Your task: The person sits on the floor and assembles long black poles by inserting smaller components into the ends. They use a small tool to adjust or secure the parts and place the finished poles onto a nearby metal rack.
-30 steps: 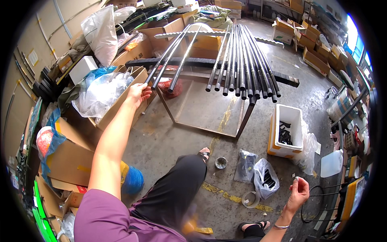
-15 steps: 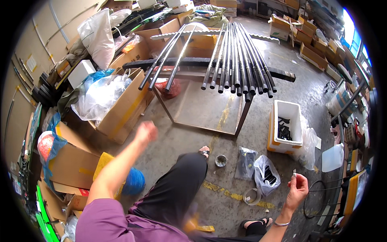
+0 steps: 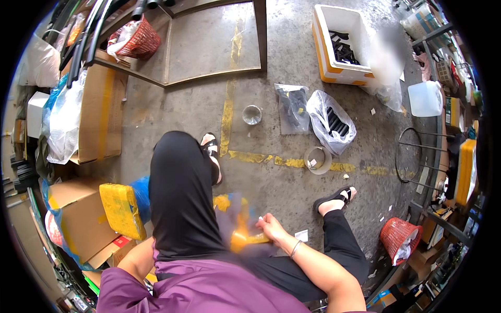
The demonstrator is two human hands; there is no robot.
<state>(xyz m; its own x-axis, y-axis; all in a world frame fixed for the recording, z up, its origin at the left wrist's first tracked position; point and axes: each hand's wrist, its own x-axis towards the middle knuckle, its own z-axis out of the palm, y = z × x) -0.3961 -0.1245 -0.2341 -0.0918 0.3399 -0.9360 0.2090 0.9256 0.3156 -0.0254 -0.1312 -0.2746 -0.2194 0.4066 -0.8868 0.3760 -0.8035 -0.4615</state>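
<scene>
My right hand [image 3: 274, 230] is in front of my body, its thumb and fingers pinched on a small white piece [image 3: 260, 219] too tiny to identify. Just left of those fingers is a blurred yellow and grey thing [image 3: 241, 232], and I cannot tell whether I touch it. My left forearm [image 3: 138, 261] runs down beside my left knee; the hand itself is out of sight. On the floor ahead are a clear plastic bag of black tubes [image 3: 336, 125], a flat clear bag with dark contents [image 3: 293, 109], a round tin [image 3: 252, 115] and a round tub [image 3: 318, 159].
A white foam box [image 3: 342, 70] holds black parts. The metal frame [image 3: 219, 74] stands ahead, with dark rods [image 3: 83, 47] at upper left. Cardboard boxes [image 3: 99, 115] and a yellow taped block [image 3: 122, 211] lie left. Right are a jug [image 3: 425, 99] and red basket [image 3: 401, 237].
My view has tipped downward, so most of the rods have left it. My right hand has come in from the right toward my body, still pinched. My left hand has dropped out of sight.
</scene>
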